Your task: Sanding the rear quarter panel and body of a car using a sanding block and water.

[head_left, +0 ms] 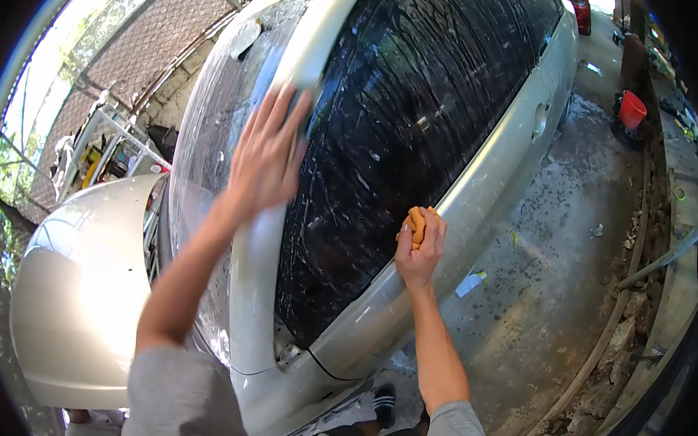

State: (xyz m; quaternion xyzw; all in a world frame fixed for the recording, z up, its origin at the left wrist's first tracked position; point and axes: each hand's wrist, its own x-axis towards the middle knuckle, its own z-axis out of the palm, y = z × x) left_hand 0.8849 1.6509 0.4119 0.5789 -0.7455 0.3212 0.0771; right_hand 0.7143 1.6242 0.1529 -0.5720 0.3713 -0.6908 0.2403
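Observation:
A light silver-gold car with wet, streaked glass fills the middle of the view. My left hand, slightly blurred, lies with fingers stretched along the pale windshield pillar, holding nothing. In my right hand is a squeezed orange sponge. That hand is at the lower edge of the dark side window, just above the door panel. White droplets and runs cover the window. Left of the pillar is the windshield, also wet.
The raised hood stands at the left, near a rack of items and a mesh fence. On the right, wet concrete runs to a rough kerb with a pipe. A red bucket is farther back.

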